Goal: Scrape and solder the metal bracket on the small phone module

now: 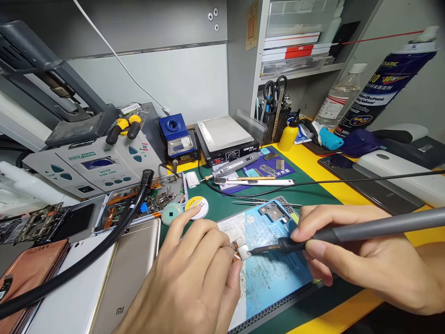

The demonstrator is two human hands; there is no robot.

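Observation:
My right hand [365, 264] grips a grey soldering iron [378, 226] like a pen, its tip pointing left. The tip meets or nearly meets a small silver part with orange flex strips [244, 252]; contact is hard to make out. Fingertips of my left hand [194, 273] are closed on that part, hiding its left side, while the index finger reaches forward by a round yellow-and-white tin [196, 207]. Both hands are over a worn blue-and-white work pad [267, 278]. Near the pad's far edge lies a small metal-shielded board [274, 212].
Tweezers [250, 201], a brush [257, 182] and a grey pen-shaped tool [232, 167] lie beyond the pad. A black hose [128, 227] crosses phones on the left. Behind stand a hot-air station [100, 162] and heating plate [225, 134]. A black cable [347, 179] runs across the right.

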